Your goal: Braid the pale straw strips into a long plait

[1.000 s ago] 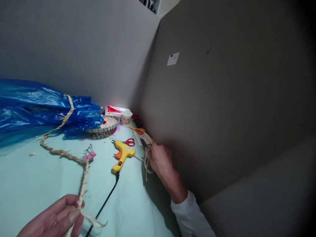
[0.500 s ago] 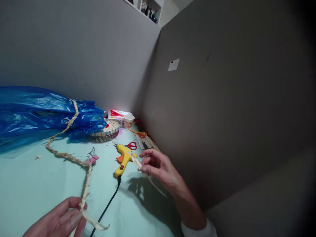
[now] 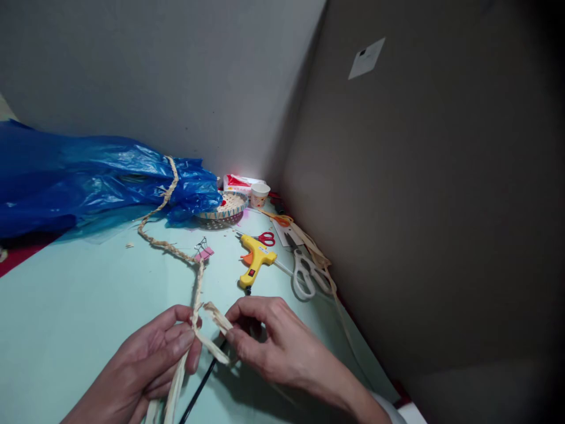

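A long pale braid [image 3: 199,282] of flat plant-fibre strips runs from the table's left side down to my left hand [image 3: 154,356]. That hand pinches the braid's lower end between thumb and fingers, with loose strands hanging below and one short strand sticking out to the right. My right hand [image 3: 273,333] pinches a separate fibre strip [image 3: 218,318], its folded tip pointing at the braid and a small gap apart from it. A pink binder clip [image 3: 205,254] grips the braid higher up, at its bend.
A yellow glue gun [image 3: 256,259] lies ahead, its black cable running under my hands. White-handled scissors [image 3: 304,277], red scissors [image 3: 267,238] and spare strips [image 3: 315,250] lie to the right. Behind are a blue plastic bag [image 3: 110,176], basket [image 3: 225,215] and paper cup [image 3: 260,194].
My right hand has brought its fibre strip left and down, close to the braid's end. My left hand keeps its pinch on the braid. The view has shifted, uncovering the white-handled scissors.
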Available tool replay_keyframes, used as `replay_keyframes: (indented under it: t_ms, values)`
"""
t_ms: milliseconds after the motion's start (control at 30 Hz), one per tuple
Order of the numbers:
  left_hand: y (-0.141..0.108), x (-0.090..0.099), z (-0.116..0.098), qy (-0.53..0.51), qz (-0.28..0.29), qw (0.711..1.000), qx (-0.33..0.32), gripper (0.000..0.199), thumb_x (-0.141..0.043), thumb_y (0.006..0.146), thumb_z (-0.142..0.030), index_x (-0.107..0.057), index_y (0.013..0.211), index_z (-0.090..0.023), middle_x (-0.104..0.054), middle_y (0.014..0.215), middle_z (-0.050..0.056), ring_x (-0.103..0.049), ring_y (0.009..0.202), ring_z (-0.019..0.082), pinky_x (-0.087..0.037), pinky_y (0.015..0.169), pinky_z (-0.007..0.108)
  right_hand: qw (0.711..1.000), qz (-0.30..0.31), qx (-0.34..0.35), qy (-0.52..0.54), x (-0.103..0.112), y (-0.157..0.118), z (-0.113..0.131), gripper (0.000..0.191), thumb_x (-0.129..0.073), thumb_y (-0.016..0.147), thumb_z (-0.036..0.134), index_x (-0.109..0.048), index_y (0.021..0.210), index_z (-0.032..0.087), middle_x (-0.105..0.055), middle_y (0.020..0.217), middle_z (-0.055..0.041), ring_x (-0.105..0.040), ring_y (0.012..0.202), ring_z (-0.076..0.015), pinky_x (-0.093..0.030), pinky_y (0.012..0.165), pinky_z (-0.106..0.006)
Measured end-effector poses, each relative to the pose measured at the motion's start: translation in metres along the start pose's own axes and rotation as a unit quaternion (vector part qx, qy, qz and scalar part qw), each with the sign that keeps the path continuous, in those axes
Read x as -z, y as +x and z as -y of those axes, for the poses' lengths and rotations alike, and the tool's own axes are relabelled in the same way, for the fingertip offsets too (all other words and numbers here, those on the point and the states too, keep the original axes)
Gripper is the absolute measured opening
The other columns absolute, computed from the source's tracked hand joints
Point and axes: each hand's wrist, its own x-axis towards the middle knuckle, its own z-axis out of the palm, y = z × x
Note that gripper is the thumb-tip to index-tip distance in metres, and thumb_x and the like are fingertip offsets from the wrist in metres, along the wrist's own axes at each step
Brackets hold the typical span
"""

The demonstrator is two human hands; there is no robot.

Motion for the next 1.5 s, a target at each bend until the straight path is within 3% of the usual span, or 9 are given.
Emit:
replay_keyframes:
  t_ms: [167,400,533,700,833,1000,1133,1233,1500]
  values:
    - [0.001,0.000,0.000,-0.008,0.006,1.000,-0.010,0.048,-0.094,0.055,-0.041,-0.066,0.089,-0.022,-0.068,0.069,0.000,-0.058,0.056,0.014,-0.043,0.049,0.021,1.000,0.020,-0.008,-0.010,-0.002,0.004,-0.002,0.016,-0.056,0.089,0.020,-0.070,0.087,0.015,-0.054,0.064,0.0039,-0.046,0.058,-0.0083,-0.033,0.056,-0.019]
    - [-0.002,-0.004,-0.004,-0.021,-0.032,0.999,0.008,0.074,-0.099,0.045,-0.041,-0.065,0.109,-0.026,-0.070,0.073,-0.001,-0.063,0.062,0.015,-0.050,0.056,0.021,0.993,-0.001,0.022,-0.115,-0.007,-0.001,-0.003,0.018,-0.054,0.090,0.017,-0.068,0.079,0.016,-0.059,0.068,0.0017,-0.045,0.059,-0.0092,-0.031,0.058,-0.022]
    - [0.001,0.003,0.001,-0.004,-0.038,0.999,0.012,0.072,-0.098,0.049,-0.045,-0.067,0.110,-0.026,-0.069,0.076,0.000,-0.061,0.065,0.014,-0.050,0.056,0.019,0.990,0.008,0.008,-0.141,-0.008,-0.006,-0.004,0.017,-0.056,0.090,0.017,-0.065,0.076,0.017,-0.059,0.066,0.0019,-0.043,0.057,-0.0094,-0.030,0.057,-0.022]
    - [0.007,0.013,0.005,0.005,0.035,0.999,0.029,0.055,-0.095,0.057,-0.044,-0.068,0.100,-0.024,-0.070,0.077,0.000,-0.059,0.065,0.013,-0.053,0.062,0.021,0.995,0.041,0.018,-0.085,-0.007,-0.013,-0.003,0.016,-0.055,0.090,0.015,-0.066,0.079,0.019,-0.056,0.068,0.0038,-0.044,0.060,-0.0087,-0.032,0.059,-0.021]
    - [0.002,0.007,0.000,0.010,0.013,0.999,0.029,0.050,-0.096,0.054,-0.042,-0.068,0.090,-0.021,-0.067,0.069,-0.001,-0.060,0.064,0.013,-0.054,0.063,0.021,0.997,0.062,0.012,-0.049,-0.003,-0.017,0.000,0.019,-0.050,0.094,0.018,-0.068,0.087,0.019,-0.062,0.076,0.0014,-0.050,0.068,-0.0097,-0.035,0.064,-0.020]
    - [0.001,0.006,0.000,0.044,0.027,0.998,0.034,0.049,-0.092,0.059,-0.045,-0.063,0.093,-0.023,-0.068,0.071,-0.001,-0.063,0.067,0.017,-0.053,0.061,0.024,0.997,0.066,-0.031,0.022,-0.010,-0.011,0.002,0.025,-0.050,0.101,0.039,-0.064,0.091,0.020,-0.065,0.076,0.0005,-0.057,0.069,-0.0115,-0.039,0.064,-0.019]
    - [0.008,0.014,0.003,0.096,0.070,0.993,0.015,0.045,-0.084,0.068,-0.053,-0.059,0.090,-0.024,-0.066,0.067,-0.002,-0.061,0.063,0.016,-0.049,0.058,0.023,0.997,0.052,0.016,0.047,-0.026,0.001,-0.004,0.020,-0.044,0.100,0.022,-0.058,0.086,0.021,-0.063,0.072,0.0020,-0.058,0.065,-0.0096,-0.041,0.065,-0.017]
    - [0.010,0.017,0.005,0.141,0.050,0.989,0.009,0.045,-0.080,0.071,-0.059,-0.058,0.090,-0.024,-0.066,0.068,-0.002,-0.060,0.065,0.015,-0.042,0.056,0.020,0.998,0.038,0.044,0.021,-0.034,0.004,-0.008,0.019,-0.044,0.097,0.014,-0.055,0.084,0.021,-0.064,0.078,0.0023,-0.056,0.067,-0.0093,-0.040,0.067,-0.018]
    - [0.013,0.018,0.005,0.158,0.050,0.986,-0.001,0.049,-0.079,0.064,-0.061,-0.057,0.086,-0.023,-0.062,0.066,-0.005,-0.040,0.052,0.008,-0.026,0.049,0.018,0.997,0.010,-0.047,-0.063,-0.045,0.000,0.000,0.017,-0.041,0.100,0.024,-0.055,0.091,0.022,-0.064,0.078,-0.0009,-0.053,0.068,-0.0143,-0.035,0.063,-0.025]
